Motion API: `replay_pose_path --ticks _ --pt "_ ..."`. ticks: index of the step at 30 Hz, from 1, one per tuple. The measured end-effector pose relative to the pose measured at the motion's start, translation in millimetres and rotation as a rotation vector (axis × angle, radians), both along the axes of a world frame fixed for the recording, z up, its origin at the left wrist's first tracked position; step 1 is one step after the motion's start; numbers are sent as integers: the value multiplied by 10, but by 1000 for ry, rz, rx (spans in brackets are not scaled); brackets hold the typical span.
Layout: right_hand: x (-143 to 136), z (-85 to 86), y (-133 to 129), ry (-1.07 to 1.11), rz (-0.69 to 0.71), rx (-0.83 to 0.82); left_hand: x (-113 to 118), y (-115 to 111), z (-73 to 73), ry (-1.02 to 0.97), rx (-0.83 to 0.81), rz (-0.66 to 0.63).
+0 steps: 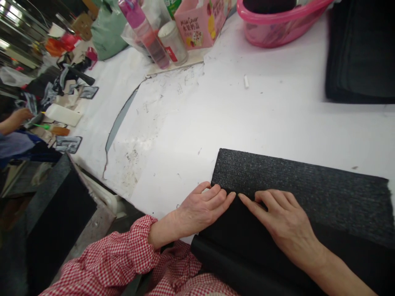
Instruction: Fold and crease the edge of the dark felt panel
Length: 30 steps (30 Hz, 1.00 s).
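Note:
A black sheet of material [243, 230] lies at the table's front edge, its near part rolled or folded over the edge. Along its far side runs a speckled dark-grey, fabric-like strip [296, 176]. My left hand [205, 205] is at the left end of the line where the smooth black part meets the strip, fingers bent and closed on the material there. Just to its right, my right hand [284, 224] has its fingers curled on the same line. The thumbs point towards each other, almost touching. The fingertips partly hide the edge beneath them.
A pink basin [277, 26] and a dark stack of sheets [361, 61] stand at the far right. A white chalk piece [246, 81], bottle [145, 33], jar [173, 43] and pink carton [197, 28] are farther back. Another person's hand [21, 116] is at far left.

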State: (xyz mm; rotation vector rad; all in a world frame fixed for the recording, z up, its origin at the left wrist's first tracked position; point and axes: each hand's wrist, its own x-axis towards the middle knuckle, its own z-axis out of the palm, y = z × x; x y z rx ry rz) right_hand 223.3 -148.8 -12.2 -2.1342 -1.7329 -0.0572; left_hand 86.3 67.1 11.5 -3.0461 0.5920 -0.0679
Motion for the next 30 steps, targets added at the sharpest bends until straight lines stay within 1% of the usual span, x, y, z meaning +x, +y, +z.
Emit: replay_pose_path --ticks 4,9,12,18,22,26,30 --pt "74 -8 -131 24 22 -23 63 -18 16 8 9 -27" --pt "160 -17 -394 47 1 -44 105 -39 -6 0 -20 -46" --pt "164 -20 -480 41 -14 -43 119 -50 -5 12 -31 -73" --pt "104 -21 -489 -3 -53 -57 159 -80 41 64 24 -114" --pt "73 -9 -465 -23 -56 -34 204 -124 61 102 61 -137" --pt "77 -9 -477 -15 -70 -43 254 -176 54 84 34 -164" --pt "130 -19 -581 -1 -59 -29 319 -231 50 114 18 -197"
